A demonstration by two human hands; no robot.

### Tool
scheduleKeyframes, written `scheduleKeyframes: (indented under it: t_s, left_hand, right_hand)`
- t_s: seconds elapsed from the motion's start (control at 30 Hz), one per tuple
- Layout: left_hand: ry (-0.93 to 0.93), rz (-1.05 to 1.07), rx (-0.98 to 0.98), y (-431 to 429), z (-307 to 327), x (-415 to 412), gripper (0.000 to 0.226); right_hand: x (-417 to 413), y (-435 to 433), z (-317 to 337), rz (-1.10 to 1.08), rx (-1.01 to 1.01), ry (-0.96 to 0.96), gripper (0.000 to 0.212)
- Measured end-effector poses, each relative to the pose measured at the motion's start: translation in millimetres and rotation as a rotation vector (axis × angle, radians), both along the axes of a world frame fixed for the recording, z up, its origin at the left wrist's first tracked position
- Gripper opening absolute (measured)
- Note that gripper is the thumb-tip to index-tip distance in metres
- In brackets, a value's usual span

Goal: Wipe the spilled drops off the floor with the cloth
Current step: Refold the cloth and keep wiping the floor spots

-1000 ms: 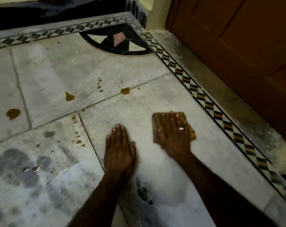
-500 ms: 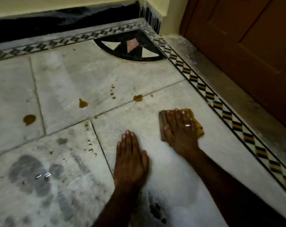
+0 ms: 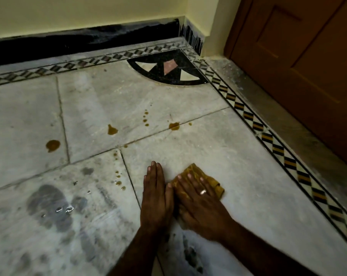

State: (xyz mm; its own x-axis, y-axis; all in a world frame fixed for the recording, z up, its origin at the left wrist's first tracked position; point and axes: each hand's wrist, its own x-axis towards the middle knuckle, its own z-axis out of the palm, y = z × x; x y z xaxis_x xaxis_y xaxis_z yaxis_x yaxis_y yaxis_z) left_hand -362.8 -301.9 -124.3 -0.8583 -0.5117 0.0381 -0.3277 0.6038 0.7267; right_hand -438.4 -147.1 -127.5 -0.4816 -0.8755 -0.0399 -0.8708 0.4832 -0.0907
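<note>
I count two hands on the floor (image 3: pixel 218 136), left hand (image 3: pixel 156 198) and right hand (image 3: pixel 200 204), one cloth (image 3: pixel 194 173), one ring (image 3: pixel 203 191), three large brown drops (image 3: pixel 52 145) (smaller specks too many to tally), one door (image 3: pixel 299 56).

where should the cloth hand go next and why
Probably slide the right hand, pressed flat on the cloth, forward and a bit left to the brown drop on the tile joint. It looks like the nearest unwiped spill straight ahead, with bare floor between. The left hand lies flat beside the cloth, blocking the small drops on its far side.
</note>
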Motion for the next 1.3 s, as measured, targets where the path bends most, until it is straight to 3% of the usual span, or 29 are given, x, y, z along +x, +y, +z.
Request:
scheduleKeyframes:
  t_s: [0.13,0.27,0.37,0.47,0.6,0.7,0.87,0.97,1.03,1.13,1.3]
  left_hand:
    - [-0.023,-0.046,-0.048,0.4,-1.9,2.2,0.071]
    - [-0.097,-0.108,-0.114,2.6,-3.1,-0.3,0.073]
    - [-0.11,-0.1,-0.033,3.2,-0.5,-2.6,0.069]
    - [-0.061,-0.092,0.12,-0.1,6.8,-2.2,0.067]
    - [-0.057,-0.1,0.293,-7.0,15.5,2.1,0.067]
    - [-0.178,-0.167,0.251,-9.8,22.7,6.5,0.061]
    - [-0.293,-0.225,0.035,-15.2,55.3,9.6,0.065]
    - [-0.374,-0.33,-0.089,-17.9,82.4,23.7,0.068]
    - [-0.404,-0.387,-0.142,-17.5,93.2,33.2,0.068]
    - [-0.45,-0.418,-0.145,-18.9,92.2,30.8,0.068]
    - [-0.439,-0.414,-0.12,-16.5,69.6,-0.2,0.067]
  right_hand:
    - [3.1,49.0,0.5,0.037,0.013,0.023,0.061]
    - [-39.0,38.8,11.4,-0.203,0.078,0.017,0.064]
    - [-57.7,-12.3,11.7,-0.345,0.159,-0.026,0.062]
    - [-42.1,-36.4,17.6,-0.216,0.122,-0.031,0.064]
    - [11.5,9.7,16.3,-0.016,0.016,0.003,0.062]
    - [18.5,29.9,27.7,-0.01,0.176,-0.031,0.067]
    - [-7.7,4.6,58.3,0.191,0.433,0.034,0.079]
    - [4.0,-6.7,77.1,0.033,0.748,-0.254,0.097]
    - [9.6,-8.8,86.9,-0.001,0.686,-0.312,0.085]
    - [11.1,-6.3,91.7,0.021,0.514,-0.163,0.067]
    - [8.1,9.3,52.0,-0.05,0.315,-0.145,0.082]
